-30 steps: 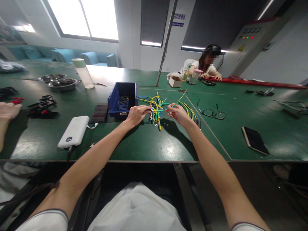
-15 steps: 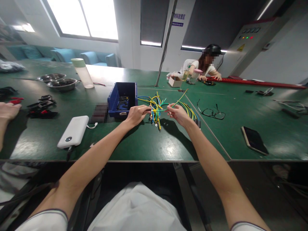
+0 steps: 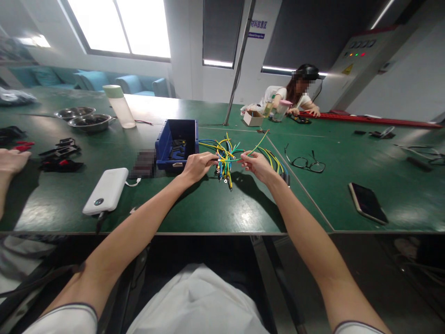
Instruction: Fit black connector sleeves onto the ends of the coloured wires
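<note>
A bundle of yellow, green and blue wires [image 3: 227, 169] lies in front of me, several with metal lug ends. My left hand [image 3: 200, 166] is closed, its fingertips pinching wires at the left side of the bundle. Between the thumb and fingers of my right hand [image 3: 256, 162] is a thin yellow-green wire [image 3: 261, 140], whose free end slants up to the right. Behind my right hand, more yellow-green wires [image 3: 273, 157] curve down to black ends. Just left of the bundle stands a blue bin [image 3: 160, 147] with small black parts inside.
A white power bank [image 3: 107, 190] lies left of my left forearm. Eyeglasses [image 3: 308, 163] and a phone [image 3: 367, 202] rest on the right. Farther off are a bottle [image 3: 120, 106], metal bowls [image 3: 90, 123] and a co-worker [image 3: 302, 95]. Another person's hand [image 3: 14, 160] is at the left edge.
Almost nothing differs. The free end of the wire in my right hand has shifted slightly left and down; both hands stay in place.
</note>
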The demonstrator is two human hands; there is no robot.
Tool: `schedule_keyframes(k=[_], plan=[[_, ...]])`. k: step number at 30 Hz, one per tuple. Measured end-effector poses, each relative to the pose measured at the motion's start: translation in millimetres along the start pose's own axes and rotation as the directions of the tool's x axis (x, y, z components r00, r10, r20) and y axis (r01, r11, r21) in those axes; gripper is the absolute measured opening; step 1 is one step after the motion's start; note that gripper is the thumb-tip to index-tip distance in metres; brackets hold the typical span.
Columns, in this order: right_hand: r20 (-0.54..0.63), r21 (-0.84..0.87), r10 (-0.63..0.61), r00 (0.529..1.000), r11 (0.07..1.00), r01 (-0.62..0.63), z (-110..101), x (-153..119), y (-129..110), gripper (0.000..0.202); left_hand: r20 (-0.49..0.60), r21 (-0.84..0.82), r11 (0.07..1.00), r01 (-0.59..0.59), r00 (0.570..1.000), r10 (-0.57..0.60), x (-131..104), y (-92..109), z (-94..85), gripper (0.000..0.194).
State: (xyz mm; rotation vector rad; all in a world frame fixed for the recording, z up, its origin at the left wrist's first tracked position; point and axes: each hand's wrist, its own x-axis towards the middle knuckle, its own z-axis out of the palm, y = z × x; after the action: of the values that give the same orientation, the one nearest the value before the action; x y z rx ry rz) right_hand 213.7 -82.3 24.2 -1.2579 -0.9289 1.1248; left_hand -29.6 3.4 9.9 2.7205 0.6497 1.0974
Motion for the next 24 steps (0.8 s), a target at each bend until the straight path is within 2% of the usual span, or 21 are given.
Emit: schedule_keyframes(k=[13, 24], plan=[[0.042, -0.061, -0.029, 0.999, 0.998, 0.032, 3.7, -1.4, 1.3, 0.035, 0.021, 0.026, 1.0, 0.002, 1.0, -0.002, -0.6, 1.5, -1.0, 0.024], [0.062, -0.026, 0.009, 0.998, 1.0, -0.007, 1.9, 1.2, 1.6, 0.028, 0.014, 0.02, 1.0, 0.003, 1.0, -0.004, -0.3, 1.9, -1.0, 0.024]])
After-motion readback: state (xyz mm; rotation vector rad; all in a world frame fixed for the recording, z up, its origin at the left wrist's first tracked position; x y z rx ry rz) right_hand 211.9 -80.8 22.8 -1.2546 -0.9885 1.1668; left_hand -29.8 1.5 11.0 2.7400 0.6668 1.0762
